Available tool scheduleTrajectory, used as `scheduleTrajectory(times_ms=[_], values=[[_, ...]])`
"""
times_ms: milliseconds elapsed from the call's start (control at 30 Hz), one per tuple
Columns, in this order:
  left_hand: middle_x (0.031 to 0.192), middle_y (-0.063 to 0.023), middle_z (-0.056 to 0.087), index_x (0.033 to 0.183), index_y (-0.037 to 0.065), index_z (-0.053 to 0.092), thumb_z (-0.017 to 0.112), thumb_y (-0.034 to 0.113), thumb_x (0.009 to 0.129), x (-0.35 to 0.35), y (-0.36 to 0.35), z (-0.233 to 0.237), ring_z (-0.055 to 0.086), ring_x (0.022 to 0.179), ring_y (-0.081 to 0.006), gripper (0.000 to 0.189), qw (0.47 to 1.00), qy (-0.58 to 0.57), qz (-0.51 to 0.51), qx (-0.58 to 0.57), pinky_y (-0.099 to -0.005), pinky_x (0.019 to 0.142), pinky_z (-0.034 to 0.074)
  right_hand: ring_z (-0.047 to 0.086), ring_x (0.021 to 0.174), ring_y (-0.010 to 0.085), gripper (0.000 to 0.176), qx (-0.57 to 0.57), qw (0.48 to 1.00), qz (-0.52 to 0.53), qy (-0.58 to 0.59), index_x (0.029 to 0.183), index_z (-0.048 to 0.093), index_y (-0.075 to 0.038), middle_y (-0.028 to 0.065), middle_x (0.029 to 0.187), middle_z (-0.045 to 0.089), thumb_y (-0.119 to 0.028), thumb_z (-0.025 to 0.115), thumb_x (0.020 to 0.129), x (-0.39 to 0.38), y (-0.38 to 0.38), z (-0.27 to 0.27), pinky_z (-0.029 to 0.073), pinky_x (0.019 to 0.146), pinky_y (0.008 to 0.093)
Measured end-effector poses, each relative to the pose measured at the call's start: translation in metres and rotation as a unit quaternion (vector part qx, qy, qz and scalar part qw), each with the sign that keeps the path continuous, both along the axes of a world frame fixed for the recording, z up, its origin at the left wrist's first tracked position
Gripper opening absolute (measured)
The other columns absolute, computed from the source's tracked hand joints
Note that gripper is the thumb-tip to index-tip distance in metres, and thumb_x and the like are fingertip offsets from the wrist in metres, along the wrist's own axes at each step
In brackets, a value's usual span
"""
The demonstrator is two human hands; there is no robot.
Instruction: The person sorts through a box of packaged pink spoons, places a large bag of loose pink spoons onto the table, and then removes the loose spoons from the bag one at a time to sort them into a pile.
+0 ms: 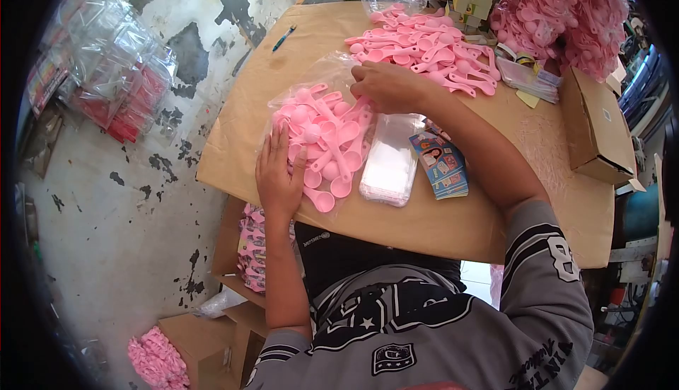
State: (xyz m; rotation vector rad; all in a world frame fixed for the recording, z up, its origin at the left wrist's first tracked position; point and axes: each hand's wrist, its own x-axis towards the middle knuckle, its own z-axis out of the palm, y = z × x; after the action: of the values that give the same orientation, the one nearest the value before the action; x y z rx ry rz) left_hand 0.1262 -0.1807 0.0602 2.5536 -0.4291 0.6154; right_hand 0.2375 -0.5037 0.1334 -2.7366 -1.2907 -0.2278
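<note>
Beside bagged spoons (322, 135), clear bags (389, 160), cards (442, 163)

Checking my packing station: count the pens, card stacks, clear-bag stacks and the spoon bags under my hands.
Pen: 1
Card stack: 1
Clear-bag stack: 1
Spoon bag: 1
Total: 4
</note>
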Motion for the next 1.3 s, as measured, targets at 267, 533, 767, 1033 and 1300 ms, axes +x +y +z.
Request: scheduleTrajectory(times_ms=[267, 533, 767, 1033, 1300], values=[[0.172, -0.0144, 0.051, 0.169, 0.012, 0.049, 0.06, 0.046, 0.113, 0.0, 0.001, -0.001, 0.046, 0.157, -0.0448, 0.067, 1.0, 0.002, 0.0, -0.003, -0.0544, 0.13, 0.033, 0.065, 0.119, 0.0319, 0.023, -0.028, 0.999, -0.014, 0.009, 0.112, 0.071, -0.006, 0.0119, 0.113, 0.072, -0.01, 0.076, 0.091, -0.005, -0.003, 0.023, 0.055, 0.101, 0.0454], [0.174, -0.0136, 0.049, 0.17, 0.013, 0.049, 0.058, 0.049, 0.113, -0.001, -0.001, 0.0, 0.045, 0.159, -0.0432, 0.068, 1.0, 0.016, 0.01, 0.0, -0.0534, 0.132, 0.03, 0.071, 0.11, 0.0368, 0.019, 0.208, 0.978, -0.024, 0.017, 0.12, 0.07, -0.008, 0.0138, 0.11, 0.074, -0.012, 0.072, 0.102, -0.016, -0.011, 0.055, 0.055, 0.097, 0.0508], [0.175, -0.0126, 0.047, 0.172, 0.015, 0.046, 0.056, 0.051, 0.113, -0.002, -0.001, 0.001, 0.043, 0.16, -0.0421, 0.069, 1.0, 0.021, 0.011, 0.011, -0.0537, 0.132, 0.03, 0.074, 0.097, 0.0361, 0.029, 0.079, 0.889, -0.292, -0.344, 0.127, 0.068, -0.004, 0.0145, 0.106, 0.077, -0.011, 0.074, 0.099, -0.001, -0.058, 0.06, 0.058, 0.085, 0.0457], [0.177, -0.0134, 0.043, 0.175, 0.017, 0.039, 0.055, 0.054, 0.113, -0.003, 0.001, 0.002, 0.041, 0.161, -0.0415, 0.075, 0.998, 0.034, 0.007, 0.049, -0.054, 0.132, 0.03, 0.078, 0.094, 0.0314, 0.023, 0.093, 0.986, -0.015, 0.135, 0.121, 0.078, -0.002, 0.0144, 0.109, 0.08, -0.013, 0.074, 0.102, -0.016, 0.005, 0.03, 0.06, 0.086, 0.0423], [0.179, -0.0158, 0.04, 0.176, 0.017, 0.039, 0.055, 0.058, 0.112, -0.006, -0.003, 0.003, 0.031, 0.166, -0.0455, 0.077, 0.997, -0.043, 0.012, 0.057, -0.0581, 0.134, 0.024, 0.073, 0.113, 0.0374, 0.047, 0.102, 0.969, -0.018, 0.224, 0.125, 0.075, 0.001, 0.0215, 0.119, 0.076, -0.033, 0.084, 0.093, -0.031, 0.023, 0.021, 0.057, 0.099, 0.0466]])
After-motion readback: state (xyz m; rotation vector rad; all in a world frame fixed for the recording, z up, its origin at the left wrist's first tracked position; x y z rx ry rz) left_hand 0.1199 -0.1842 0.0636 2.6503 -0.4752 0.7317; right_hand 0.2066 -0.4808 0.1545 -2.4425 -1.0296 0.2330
